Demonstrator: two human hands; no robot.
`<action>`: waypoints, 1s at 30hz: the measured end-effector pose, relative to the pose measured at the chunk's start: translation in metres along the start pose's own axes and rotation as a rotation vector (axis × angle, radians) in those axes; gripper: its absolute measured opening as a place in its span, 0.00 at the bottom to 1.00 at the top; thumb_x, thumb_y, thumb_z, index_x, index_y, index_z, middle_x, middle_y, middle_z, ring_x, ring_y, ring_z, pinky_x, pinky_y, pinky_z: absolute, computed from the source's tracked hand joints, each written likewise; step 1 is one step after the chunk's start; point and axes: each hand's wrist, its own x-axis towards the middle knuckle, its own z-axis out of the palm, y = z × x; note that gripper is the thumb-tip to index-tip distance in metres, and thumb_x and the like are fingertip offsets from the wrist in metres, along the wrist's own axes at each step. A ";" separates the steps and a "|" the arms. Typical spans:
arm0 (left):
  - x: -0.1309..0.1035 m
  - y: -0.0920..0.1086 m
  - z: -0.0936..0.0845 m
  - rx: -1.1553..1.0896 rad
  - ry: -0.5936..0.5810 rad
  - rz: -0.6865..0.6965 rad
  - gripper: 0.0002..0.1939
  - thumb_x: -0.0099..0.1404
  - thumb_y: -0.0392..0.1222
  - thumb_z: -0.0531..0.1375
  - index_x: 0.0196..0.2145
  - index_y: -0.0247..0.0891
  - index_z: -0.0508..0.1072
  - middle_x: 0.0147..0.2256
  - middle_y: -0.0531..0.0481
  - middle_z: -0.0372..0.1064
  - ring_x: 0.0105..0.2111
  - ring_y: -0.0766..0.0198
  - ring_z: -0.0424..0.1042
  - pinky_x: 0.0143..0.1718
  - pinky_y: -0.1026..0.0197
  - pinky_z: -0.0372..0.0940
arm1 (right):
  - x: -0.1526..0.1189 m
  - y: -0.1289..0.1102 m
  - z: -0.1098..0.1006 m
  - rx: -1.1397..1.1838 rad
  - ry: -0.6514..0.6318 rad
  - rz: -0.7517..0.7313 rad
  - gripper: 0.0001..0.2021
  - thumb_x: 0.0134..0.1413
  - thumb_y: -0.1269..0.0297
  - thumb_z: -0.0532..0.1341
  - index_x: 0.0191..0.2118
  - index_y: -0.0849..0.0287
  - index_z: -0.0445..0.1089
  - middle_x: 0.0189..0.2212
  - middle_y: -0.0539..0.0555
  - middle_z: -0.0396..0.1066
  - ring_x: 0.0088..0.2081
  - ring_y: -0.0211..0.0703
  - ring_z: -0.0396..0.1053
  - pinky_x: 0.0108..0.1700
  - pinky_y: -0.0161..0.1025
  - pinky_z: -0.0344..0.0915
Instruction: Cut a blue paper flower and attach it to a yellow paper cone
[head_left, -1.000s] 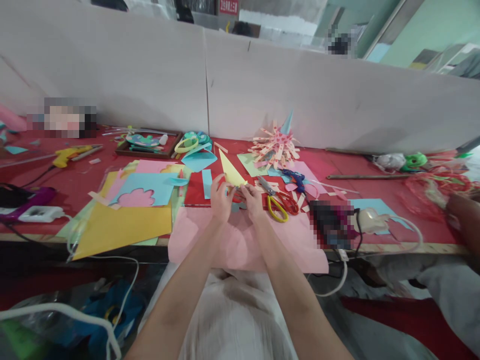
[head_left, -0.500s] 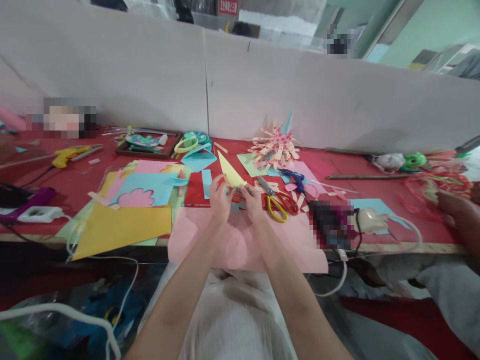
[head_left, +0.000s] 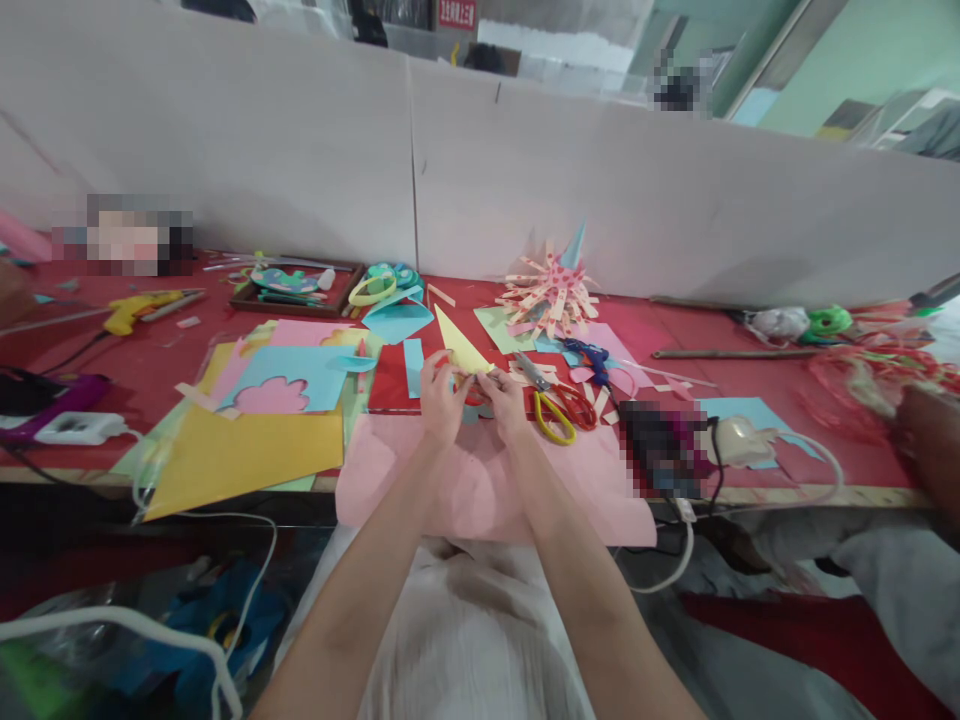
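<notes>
My left hand (head_left: 441,398) and my right hand (head_left: 504,400) are close together over the red table (head_left: 150,370), both pinching the wide end of a pale yellow paper cone (head_left: 459,346) whose tip points away to the upper left. A large pink paper sheet (head_left: 480,480) lies under my wrists and hangs over the table's front edge. Yellow-handled scissors (head_left: 553,402) lie just right of my right hand, with red-handled scissors beside them. A pink spiky paper star (head_left: 551,290) stands further back.
Yellow, blue and pink paper sheets (head_left: 247,440) lie at left, a yellow glue gun (head_left: 139,308) and a wooden tray (head_left: 296,287) of paper shapes further back. A blue glue gun (head_left: 589,355) and cables lie at right. Another person's arm (head_left: 926,430) rests at the right edge.
My hands stay in place on the yellow cone with only small finger movements. The other person's arm at the right edge has shifted slightly.
</notes>
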 end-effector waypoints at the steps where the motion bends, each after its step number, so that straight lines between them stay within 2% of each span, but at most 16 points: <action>1: 0.000 0.001 0.000 -0.001 0.005 0.002 0.08 0.59 0.45 0.60 0.28 0.39 0.68 0.48 0.43 0.62 0.50 0.57 0.63 0.50 0.52 0.62 | 0.000 0.000 0.000 0.019 0.001 0.005 0.17 0.31 0.58 0.70 0.24 0.58 0.63 0.19 0.43 0.68 0.25 0.33 0.70 0.30 0.31 0.68; 7: 0.002 0.002 0.000 -0.101 -0.009 -0.039 0.12 0.59 0.48 0.59 0.38 0.39 0.67 0.49 0.42 0.62 0.53 0.57 0.61 0.55 0.52 0.58 | 0.002 0.000 -0.002 0.125 0.025 0.020 0.18 0.30 0.59 0.71 0.26 0.57 0.62 0.21 0.43 0.69 0.25 0.33 0.69 0.30 0.31 0.68; 11: 0.001 0.003 0.005 -0.260 -0.062 -0.205 0.21 0.59 0.48 0.59 0.50 0.41 0.63 0.53 0.42 0.60 0.56 0.56 0.59 0.55 0.52 0.58 | 0.003 -0.001 -0.002 0.137 0.060 0.013 0.18 0.31 0.59 0.70 0.27 0.57 0.62 0.21 0.43 0.68 0.25 0.33 0.69 0.30 0.31 0.68; 14: -0.001 0.004 0.009 -0.426 -0.169 -0.330 0.28 0.58 0.47 0.61 0.55 0.43 0.58 0.56 0.42 0.59 0.55 0.56 0.62 0.53 0.53 0.61 | 0.003 -0.002 -0.001 0.137 0.062 0.005 0.17 0.31 0.59 0.70 0.28 0.57 0.63 0.22 0.43 0.68 0.25 0.33 0.69 0.30 0.32 0.68; 17: -0.002 0.004 0.011 -0.513 -0.232 -0.395 0.32 0.56 0.46 0.61 0.57 0.43 0.56 0.55 0.42 0.61 0.52 0.56 0.65 0.52 0.52 0.63 | 0.001 -0.004 0.001 0.142 0.054 0.007 0.16 0.31 0.59 0.70 0.27 0.57 0.64 0.22 0.43 0.69 0.25 0.34 0.69 0.30 0.32 0.68; 25: -0.001 -0.001 0.011 -0.516 -0.211 -0.432 0.32 0.58 0.46 0.60 0.58 0.41 0.55 0.53 0.41 0.64 0.51 0.57 0.67 0.51 0.54 0.64 | -0.001 -0.003 0.002 0.155 -0.023 0.030 0.14 0.33 0.62 0.70 0.26 0.57 0.65 0.24 0.45 0.71 0.27 0.33 0.70 0.33 0.31 0.68; 30: -0.001 0.002 0.011 -0.509 -0.201 -0.407 0.31 0.58 0.50 0.60 0.56 0.42 0.57 0.51 0.42 0.66 0.50 0.56 0.68 0.49 0.54 0.66 | 0.001 -0.002 0.000 0.148 -0.037 0.024 0.16 0.31 0.61 0.70 0.28 0.57 0.65 0.26 0.45 0.72 0.28 0.34 0.71 0.34 0.32 0.69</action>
